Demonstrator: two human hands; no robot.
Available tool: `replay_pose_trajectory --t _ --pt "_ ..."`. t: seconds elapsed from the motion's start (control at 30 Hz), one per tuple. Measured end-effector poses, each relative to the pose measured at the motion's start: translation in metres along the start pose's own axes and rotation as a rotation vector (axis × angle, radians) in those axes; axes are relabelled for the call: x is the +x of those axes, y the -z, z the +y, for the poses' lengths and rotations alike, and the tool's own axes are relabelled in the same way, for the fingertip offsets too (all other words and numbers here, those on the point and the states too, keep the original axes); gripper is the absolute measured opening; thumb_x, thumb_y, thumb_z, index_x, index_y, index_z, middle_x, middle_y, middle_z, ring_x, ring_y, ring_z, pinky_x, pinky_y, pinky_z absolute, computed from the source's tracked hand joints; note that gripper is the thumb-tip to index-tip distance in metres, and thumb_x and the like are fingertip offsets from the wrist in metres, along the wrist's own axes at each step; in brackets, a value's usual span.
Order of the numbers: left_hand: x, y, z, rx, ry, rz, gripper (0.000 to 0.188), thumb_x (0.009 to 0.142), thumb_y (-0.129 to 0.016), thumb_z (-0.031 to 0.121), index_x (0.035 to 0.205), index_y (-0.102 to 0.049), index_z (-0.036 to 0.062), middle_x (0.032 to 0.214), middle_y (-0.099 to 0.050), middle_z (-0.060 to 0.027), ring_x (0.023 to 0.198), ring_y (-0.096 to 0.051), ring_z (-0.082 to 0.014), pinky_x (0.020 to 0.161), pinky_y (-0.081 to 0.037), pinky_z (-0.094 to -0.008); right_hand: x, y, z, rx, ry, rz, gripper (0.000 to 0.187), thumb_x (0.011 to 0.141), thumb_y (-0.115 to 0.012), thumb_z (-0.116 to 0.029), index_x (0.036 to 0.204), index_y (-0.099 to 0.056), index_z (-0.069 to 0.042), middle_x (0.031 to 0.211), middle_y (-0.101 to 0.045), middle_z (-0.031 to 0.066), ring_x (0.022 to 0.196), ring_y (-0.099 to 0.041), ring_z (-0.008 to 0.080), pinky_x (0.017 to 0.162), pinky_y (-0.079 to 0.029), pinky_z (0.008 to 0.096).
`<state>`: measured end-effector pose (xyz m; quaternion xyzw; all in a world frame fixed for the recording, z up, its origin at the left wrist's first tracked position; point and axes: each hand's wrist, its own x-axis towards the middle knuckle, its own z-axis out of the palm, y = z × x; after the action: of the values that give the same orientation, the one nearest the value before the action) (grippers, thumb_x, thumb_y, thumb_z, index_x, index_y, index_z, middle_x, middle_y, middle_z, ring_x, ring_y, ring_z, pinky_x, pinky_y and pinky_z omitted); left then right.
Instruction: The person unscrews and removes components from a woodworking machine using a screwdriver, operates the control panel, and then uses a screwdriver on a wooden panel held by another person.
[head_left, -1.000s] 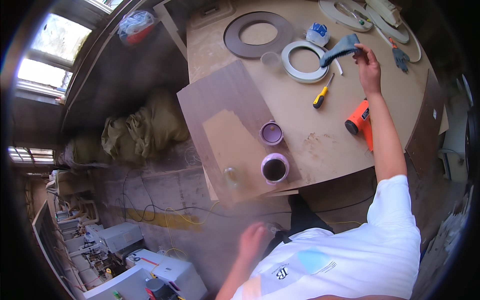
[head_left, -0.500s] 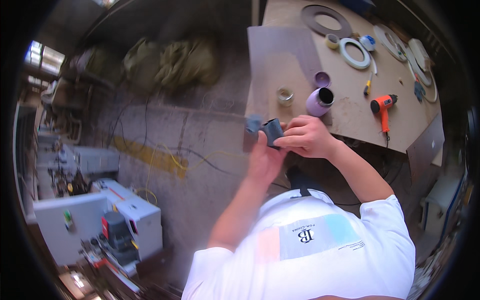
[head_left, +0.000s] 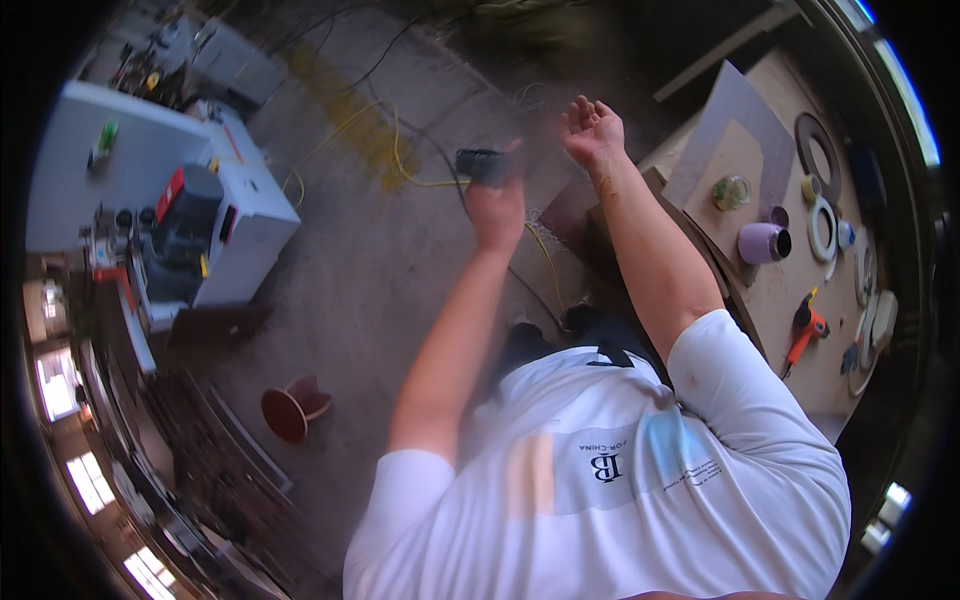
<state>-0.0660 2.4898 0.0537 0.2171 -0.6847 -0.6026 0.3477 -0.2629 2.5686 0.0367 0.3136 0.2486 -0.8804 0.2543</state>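
My left hand (head_left: 497, 207) is closed around a dark grey, short tube-like piece (head_left: 480, 164) and holds it out over the floor, away from the table. Motion blurs its fingertips. Raised to the right of it, my right hand (head_left: 592, 133) is open with loosely curled fingers, and nothing shows in it. A lilac jar or flask with a dark mouth (head_left: 762, 243) lies tilted on the table (head_left: 735, 290), beside a roll of clear tape (head_left: 731, 192). A grey sheet (head_left: 725, 140) lies at the table's near left part.
An orange heat gun (head_left: 808, 328) and a white ring-shaped roll (head_left: 823, 229) lie on the table. At left stands a white and grey machine (head_left: 250, 230). A brown spool (head_left: 296, 409) sits on the floor, where a yellow cable (head_left: 405, 165) also runs.
My view has turned left, so the table now sits farther right. My right hand has let go of the dark piece and moved apart; my left hand keeps it.
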Motion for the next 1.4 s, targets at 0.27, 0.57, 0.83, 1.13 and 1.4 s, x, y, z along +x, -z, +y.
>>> replay_pose_trajectory --t 0.27,0.57,0.83,1.13,1.4 --pt "-0.033 0.009 -0.019 -0.025 -0.029 -0.047 0.026 0.097 -0.068 0.018 0.119 -0.072 0.0056 0.112 -0.076 -0.0107 0.103 -0.071 -0.0165 0.090 -0.052 -0.0312 0.015 0.038 0.104 -0.345 -0.101 0.103 0.025 0.101 -0.050 -0.020 0.093 -0.068 -0.005 0.084 -0.066 0.0044 0.075 -0.064 0.0193 0.064 -0.055 0.0377" --pt "-0.101 0.039 0.006 -0.047 0.339 -0.281 0.033 0.100 -0.064 0.031 0.125 -0.071 0.0111 0.109 -0.077 -0.0066 0.104 -0.070 -0.0146 0.088 -0.052 -0.0300 0.008 0.100 0.123 -0.407 0.070 0.530 0.029 0.098 -0.042 -0.016 0.093 -0.069 -0.010 0.081 -0.059 0.0010 0.073 -0.055 0.0134 0.065 -0.043 0.0334" --pt "-0.148 0.037 0.018 -0.480 0.330 -0.333 0.032 0.105 -0.057 0.030 0.120 -0.072 0.0053 0.115 -0.075 -0.0083 0.106 -0.068 -0.0175 0.095 -0.050 -0.0314 0.012 0.103 0.097 -0.231 0.110 0.603 0.031 0.101 -0.042 -0.016 0.086 -0.068 -0.010 0.073 -0.057 -0.0017 0.061 -0.051 0.0104 0.066 -0.044 0.0339" --pt "-0.119 0.084 0.001 -1.103 0.742 0.012 0.043 0.106 -0.050 0.030 0.135 -0.052 -0.0012 0.129 -0.062 -0.0152 0.117 -0.061 -0.0291 0.102 -0.049 -0.0482 0.004 0.037 0.078 -0.126 -0.118 0.233 0.022 0.099 -0.052 -0.012 0.083 -0.066 -0.010 0.069 -0.057 -0.0009 0.064 -0.055 0.0117 0.076 -0.049 0.0355" --pt "-0.091 0.113 -0.056 -1.027 0.690 0.152 0.037 0.104 -0.050 0.017 0.137 -0.053 0.0010 0.130 -0.063 -0.0140 0.116 -0.062 -0.0245 0.099 -0.051 -0.0451 -0.085 0.041 0.095 -0.964 -0.563 -0.444 0.019 0.098 -0.064 -0.028 0.103 -0.069 -0.010 0.095 -0.067 -0.0014 0.080 -0.062 0.0107 0.074 -0.053 0.0306"
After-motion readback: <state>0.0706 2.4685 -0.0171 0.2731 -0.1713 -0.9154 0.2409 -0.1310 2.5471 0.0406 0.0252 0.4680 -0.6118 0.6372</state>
